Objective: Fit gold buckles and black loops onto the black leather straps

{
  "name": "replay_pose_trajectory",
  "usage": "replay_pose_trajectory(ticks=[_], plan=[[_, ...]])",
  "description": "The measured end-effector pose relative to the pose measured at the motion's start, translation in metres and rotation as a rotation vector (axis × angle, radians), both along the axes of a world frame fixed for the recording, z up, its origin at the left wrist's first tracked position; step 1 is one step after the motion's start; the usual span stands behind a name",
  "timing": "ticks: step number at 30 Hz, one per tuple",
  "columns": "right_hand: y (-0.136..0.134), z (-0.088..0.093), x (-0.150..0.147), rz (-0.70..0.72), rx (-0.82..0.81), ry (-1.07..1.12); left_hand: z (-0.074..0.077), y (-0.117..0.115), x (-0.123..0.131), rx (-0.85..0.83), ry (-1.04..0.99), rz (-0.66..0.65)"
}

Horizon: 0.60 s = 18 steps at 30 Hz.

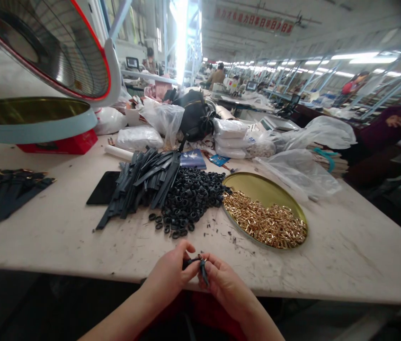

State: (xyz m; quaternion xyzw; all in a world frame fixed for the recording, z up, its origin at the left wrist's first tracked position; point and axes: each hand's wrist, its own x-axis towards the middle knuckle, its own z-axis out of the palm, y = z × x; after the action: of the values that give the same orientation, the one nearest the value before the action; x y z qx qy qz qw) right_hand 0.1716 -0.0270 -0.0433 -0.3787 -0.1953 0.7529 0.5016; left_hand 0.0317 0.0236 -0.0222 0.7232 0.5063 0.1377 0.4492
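At the front edge of the table, my left hand (172, 267) and my right hand (223, 279) meet, both closed on one dark strap (203, 272). A small gold glint, perhaps a buckle, shows between the fingertips; its shape is partly hidden. Beyond my hands lies a heap of small black loops (196, 196), with several loose ones at its near side. Flat dark straps (143, 182) are piled left of the loops. On the right, a round gold tray (257, 182) holds many small gold buckles (267, 222).
Straps with gold fittings (8, 192) lie at far left. A heater (61, 57) leans over a round tin (37, 121) on a red box (65, 143). A black flat slab (103, 188) sits under the straps. Plastic bags (303, 175) and a black bag (195, 116) line the back.
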Motion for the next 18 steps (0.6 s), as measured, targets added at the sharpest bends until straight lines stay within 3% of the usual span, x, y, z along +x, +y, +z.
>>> replay_pose_trajectory(ticks=[4, 7, 14, 18], plan=[[-0.003, -0.001, 0.001, 0.005, 0.019, 0.033, 0.002, 0.0, 0.0, 0.054, 0.088, -0.014], [-0.006, -0.004, 0.001, -0.015, 0.048, -0.074, 0.007, -0.004, -0.002, 0.006, -0.004, -0.045], [-0.009, -0.007, -0.002, -0.32, 0.218, -0.815, 0.025, -0.019, -0.011, -0.337, -0.419, -0.09], [-0.02, 0.0, -0.003, -0.177, 0.408, -1.128, 0.022, -0.026, -0.011, -0.375, -0.461, -0.101]])
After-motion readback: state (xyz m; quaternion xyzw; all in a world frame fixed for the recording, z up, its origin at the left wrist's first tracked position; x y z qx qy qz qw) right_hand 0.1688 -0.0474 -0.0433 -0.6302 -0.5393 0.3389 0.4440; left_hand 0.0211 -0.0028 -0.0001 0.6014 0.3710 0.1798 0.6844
